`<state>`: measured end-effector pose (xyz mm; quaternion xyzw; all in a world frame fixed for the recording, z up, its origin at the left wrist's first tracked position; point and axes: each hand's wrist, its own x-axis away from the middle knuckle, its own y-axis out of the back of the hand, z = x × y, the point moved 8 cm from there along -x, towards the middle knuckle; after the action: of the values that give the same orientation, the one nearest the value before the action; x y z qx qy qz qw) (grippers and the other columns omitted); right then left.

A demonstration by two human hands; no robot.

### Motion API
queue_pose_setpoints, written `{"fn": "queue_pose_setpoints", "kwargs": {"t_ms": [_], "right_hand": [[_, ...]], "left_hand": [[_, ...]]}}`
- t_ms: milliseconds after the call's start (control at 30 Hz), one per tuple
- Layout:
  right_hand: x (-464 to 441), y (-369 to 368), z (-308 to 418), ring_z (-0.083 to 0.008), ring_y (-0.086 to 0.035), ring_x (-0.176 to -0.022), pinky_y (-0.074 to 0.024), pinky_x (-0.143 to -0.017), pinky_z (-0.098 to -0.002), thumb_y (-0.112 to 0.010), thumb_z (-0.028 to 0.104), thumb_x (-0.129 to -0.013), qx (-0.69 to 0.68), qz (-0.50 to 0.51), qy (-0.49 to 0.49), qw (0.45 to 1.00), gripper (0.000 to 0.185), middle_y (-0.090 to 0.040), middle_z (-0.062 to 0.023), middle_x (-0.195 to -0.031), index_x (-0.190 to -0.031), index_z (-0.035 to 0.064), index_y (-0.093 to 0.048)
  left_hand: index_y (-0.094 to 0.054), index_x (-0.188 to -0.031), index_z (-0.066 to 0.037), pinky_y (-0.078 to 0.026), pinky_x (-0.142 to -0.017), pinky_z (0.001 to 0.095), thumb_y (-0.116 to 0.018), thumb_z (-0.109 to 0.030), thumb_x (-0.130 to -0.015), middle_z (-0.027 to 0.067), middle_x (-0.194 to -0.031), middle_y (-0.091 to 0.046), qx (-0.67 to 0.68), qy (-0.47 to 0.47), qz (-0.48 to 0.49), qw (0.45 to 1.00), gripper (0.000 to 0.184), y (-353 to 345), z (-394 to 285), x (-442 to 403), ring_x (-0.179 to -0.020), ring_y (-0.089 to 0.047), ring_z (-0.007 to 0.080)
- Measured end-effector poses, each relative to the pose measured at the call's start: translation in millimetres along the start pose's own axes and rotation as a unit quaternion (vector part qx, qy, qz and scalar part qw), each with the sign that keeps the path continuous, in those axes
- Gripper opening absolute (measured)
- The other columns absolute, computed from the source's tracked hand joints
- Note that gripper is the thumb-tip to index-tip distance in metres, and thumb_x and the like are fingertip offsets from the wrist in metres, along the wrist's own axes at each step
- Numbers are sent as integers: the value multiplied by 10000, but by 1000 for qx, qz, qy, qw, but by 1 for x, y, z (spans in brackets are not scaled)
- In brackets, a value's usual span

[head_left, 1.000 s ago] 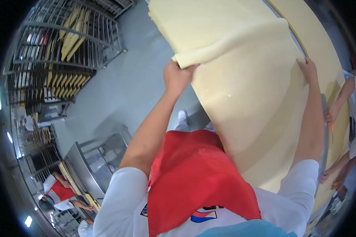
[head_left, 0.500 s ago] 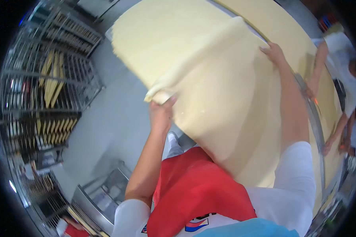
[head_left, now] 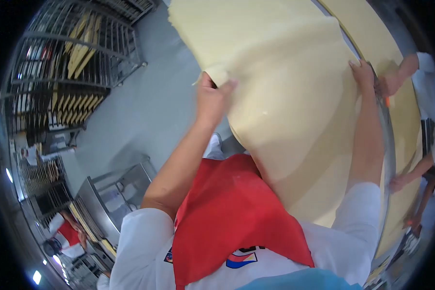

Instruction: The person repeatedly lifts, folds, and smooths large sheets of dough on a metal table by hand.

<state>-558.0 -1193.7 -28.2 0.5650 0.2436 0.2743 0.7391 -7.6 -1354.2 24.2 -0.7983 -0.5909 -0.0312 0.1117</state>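
A broad, pale yellow dough sheet (head_left: 294,111) covers the table in front of me. My left hand (head_left: 212,99) is closed on its near-left edge, fingers and thumb pinching a lifted flap. At the sheet's right edge, my right hand (head_left: 363,76) grips the dough beside a metal strip (head_left: 385,145) that runs along the table. A soft ridge crosses the sheet between and beyond my hands. The fingertips of both hands are partly hidden by the dough.
Across the strip lies a second dough sheet (head_left: 406,121), with a co-worker's hand (head_left: 391,83) close to my right one. Wire racks (head_left: 77,58) holding trays stand at left over the grey floor (head_left: 154,87). A metal cart (head_left: 123,188) and another person (head_left: 67,234) are at lower left.
The raised fold across the dough has sunk and spread flatter. Both hands keep hold of the edges; my left hand appears higher and my right farther right, as the whole view has also shifted.
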Motion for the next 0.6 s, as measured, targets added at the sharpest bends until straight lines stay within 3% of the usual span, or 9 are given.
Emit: {"fn": "queue_pose_setpoints", "kwargs": {"t_ms": [67,133,167,267,333,367,433,533,600], "right_hand": [[-10,-5,-1,-423,-647,-943,-494,-811,-497,-637,512,-885,57,-56,17,997,551,-688,-244,-985,-1149,29,-642],[4,2,8,-426,-641,-929,-488,-803,-496,-635,496,-893,33,-101,24,994,528,-680,-249,-961,-1145,32,-644],[11,10,11,-426,-639,-918,-485,-795,-492,-634,486,-897,10,-107,15,994,518,-678,-249,-946,-1142,30,-645],[11,8,16,-412,-633,-1056,-481,-924,-481,-635,472,-911,3,-8,-41,999,537,-673,-249,-1112,-1201,21,-639],[8,5,6,-406,-645,-1002,-488,-887,-472,-632,434,-923,20,-63,-25,997,483,-684,-234,-1062,-1160,14,-656],[8,3,6,-406,-645,-1002,-488,-887,-472,-632,434,-923,27,-61,-12,998,483,-684,-234,-1062,-1160,14,-656],[4,10,10,-407,-652,-958,-493,-850,-471,-628,417,-932,30,-70,5,997,462,-691,-231,-1027,-1117,-4,-662],[11,22,25,-405,-653,-920,-495,-834,-474,-625,407,-936,17,-83,6,996,455,-693,-232,-992,-1081,-23,-660],[8,21,21,-404,-652,-916,-495,-834,-472,-628,414,-931,19,-74,14,997,461,-692,-234,-985,-1075,-23,-662]], "left_hand": [[-580,-1229,12,-559,-847,346,-702,-6,-865,124,-1122,-683,34,-36,-39,998,384,2,-6,7,-972,-678,229],[-629,-1078,30,-572,-833,353,-702,-10,-865,130,-1101,-683,95,152,-20,984,229,4,27,12,-969,-684,249],[-629,-1078,30,-572,-833,353,-702,-10,-865,130,-1101,-683,108,148,-36,983,229,11,27,13,-969,-684,249],[-640,-1022,27,-581,-734,389,-738,-78,-834,150,-1036,-673,55,165,60,983,236,-5,25,11,-864,-687,288],[-648,-1042,11,-542,-779,452,-764,-134,-772,232,-1084,-594,-238,45,78,967,328,-23,-4,21,-921,-628,360],[-648,-1042,11,-542,-779,452,-764,-134,-772,232,-1084,-594,-229,49,68,970,328,-29,4,30,-921,-628,360],[-645,-1049,6,-473,-875,487,-751,-150,-724,280,-1126,-483,-281,-217,51,933,376,-50,-19,57,-1008,-531,422],[-627,-1104,7,-452,-907,416,-757,-162,-762,228,-1198,-387,-366,-181,84,909,403,-62,-7,73,-1048,-448,384],[-619,-1114,-1,-445,-931,415,-750,-112,-753,239,-1219,-376,-328,-153,84,928,400,-58,-6,67,-1089,-445,389]]}}
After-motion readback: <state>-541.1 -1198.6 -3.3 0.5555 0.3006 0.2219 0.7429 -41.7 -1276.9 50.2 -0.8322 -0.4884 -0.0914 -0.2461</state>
